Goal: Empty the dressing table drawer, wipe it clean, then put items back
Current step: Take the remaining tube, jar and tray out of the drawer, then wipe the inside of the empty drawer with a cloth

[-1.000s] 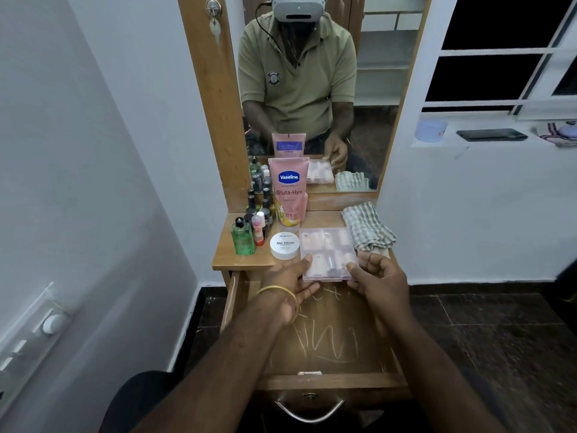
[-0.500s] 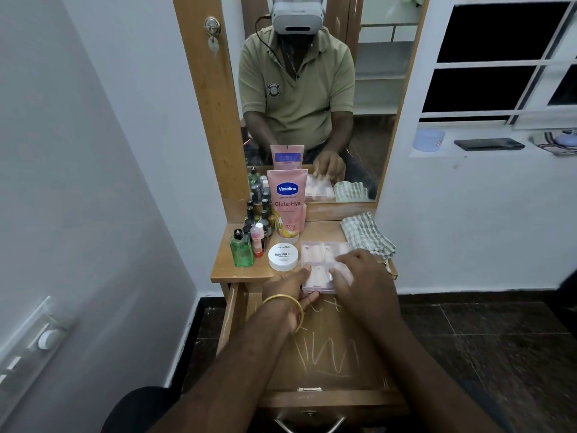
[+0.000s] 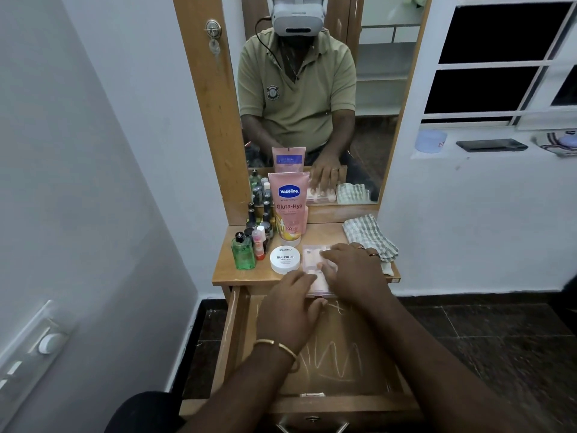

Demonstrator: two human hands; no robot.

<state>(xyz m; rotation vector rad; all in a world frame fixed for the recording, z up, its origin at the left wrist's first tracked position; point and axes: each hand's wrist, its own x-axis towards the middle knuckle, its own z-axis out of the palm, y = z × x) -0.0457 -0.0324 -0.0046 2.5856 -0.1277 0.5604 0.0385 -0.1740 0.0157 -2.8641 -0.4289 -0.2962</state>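
R hand [image 3: 352,270] has gone from the near-right corner of the clear organiser box [image 3: 315,270] 1 s ago to lying flat across its lid; L hand [image 3: 290,304] has stayed at the box's near-left corner. Grip state: R fingers spread straight, pressing down, not curled round anything; L fingertips touch the box edge, whether they pinch it I can't tell. Box sits on the surface [image 3: 246,270], near edge overhanging the open drawer [image 3: 327,354]. My read: box is being seated or pushed back, so emptying looks done; drawer floor shows only pale scribble marks, wipe not yet started. Edges rel. to box: nail polish tub [image 3: 285,259] touching or just beside its left side, checked cloth [image 3: 370,237] just beside far-right, Vaseline tube [image 3: 288,207] behind, green bottle [image 3: 243,251] and small-bottle cluster further left. Room: little slack left or right; push straight back only. Overhang is a tip risk into drawer. Cloth is within R-hand reach for the wipe.
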